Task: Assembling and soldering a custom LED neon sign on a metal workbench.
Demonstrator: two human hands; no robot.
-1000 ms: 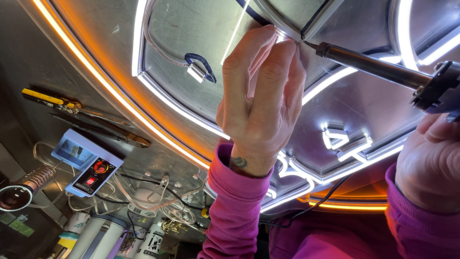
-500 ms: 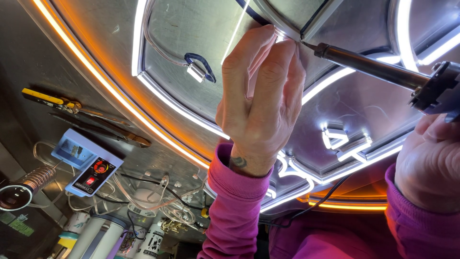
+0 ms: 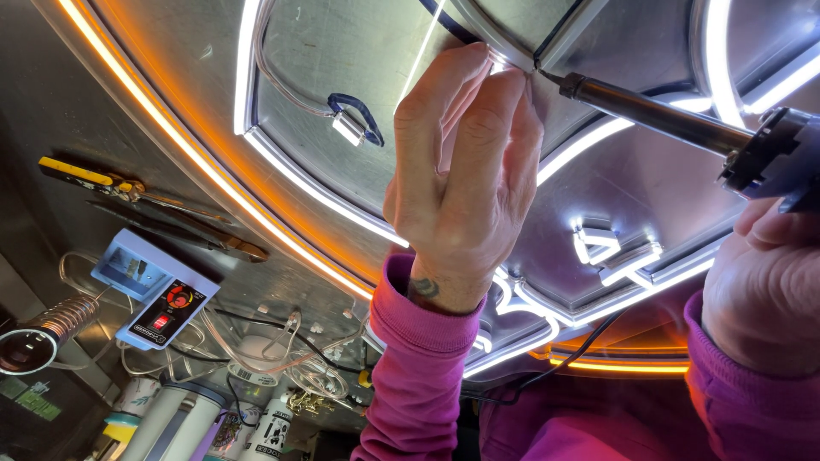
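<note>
Pressing strip (image 3: 504, 53), left hand (image 3: 461, 188), soldering iron (image 3: 658, 115)

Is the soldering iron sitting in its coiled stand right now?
No, the right hand holds the soldering iron up at the strip, and the coiled stand is empty.

Magenta-pink knit sleeves, ribbed cuffs; small dark tattoo on left wrist (image 3: 424, 288).

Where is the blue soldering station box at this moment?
In the head view, the blue soldering station box lies at the lower left on the metal table, between the pliers and the coiled iron stand.
</note>
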